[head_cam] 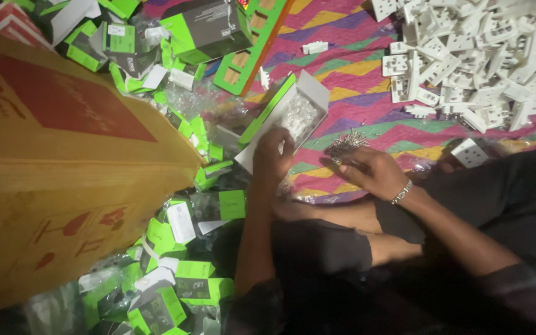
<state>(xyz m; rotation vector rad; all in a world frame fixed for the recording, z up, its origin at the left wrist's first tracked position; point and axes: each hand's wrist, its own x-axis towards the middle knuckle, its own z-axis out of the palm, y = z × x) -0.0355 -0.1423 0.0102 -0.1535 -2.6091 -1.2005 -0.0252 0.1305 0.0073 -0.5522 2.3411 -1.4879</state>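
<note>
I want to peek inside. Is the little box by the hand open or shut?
Open. The small box has its flap folded back, and clear plastic shows inside. The left hand rests at its near end.

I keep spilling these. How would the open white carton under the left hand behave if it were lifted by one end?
The open carton looks like thin card, so it probably flexes. Its lid is open, so the clear-wrapped contents could slide out if tilted. The left hand steadies its near end.
</note>
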